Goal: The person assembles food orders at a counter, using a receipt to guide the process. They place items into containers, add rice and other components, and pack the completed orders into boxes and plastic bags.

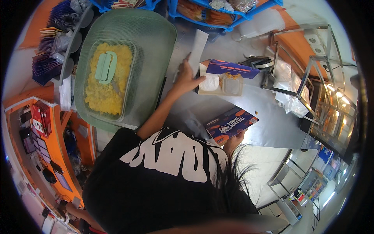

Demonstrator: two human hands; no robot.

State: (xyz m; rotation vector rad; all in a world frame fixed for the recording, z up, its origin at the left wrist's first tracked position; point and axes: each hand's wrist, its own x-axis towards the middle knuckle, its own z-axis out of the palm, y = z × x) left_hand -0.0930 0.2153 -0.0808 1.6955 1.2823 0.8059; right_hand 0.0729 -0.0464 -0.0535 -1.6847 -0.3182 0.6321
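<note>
My left hand (187,78) reaches out over the steel counter (269,117) and grips the left edge of an open cardboard food box (222,84), thumb on its rim. The box has a blue and orange printed lid standing open and holds a white portion and some fried pieces under clear film. A long white paper slip (197,48) lies just beyond the fingers. My right hand (233,141) holds the near edge of a second, closed blue printed box (230,124) lying flat at the counter's front edge. My black shirt with white print fills the lower middle.
A green mesh cover (152,43) sits over a clear tub of yellow food (105,89) with a pale green scoop (106,67). Blue baskets (218,19) line the back. A metal rack (307,74) with plastic bags and a lit display case (335,117) stand to the right.
</note>
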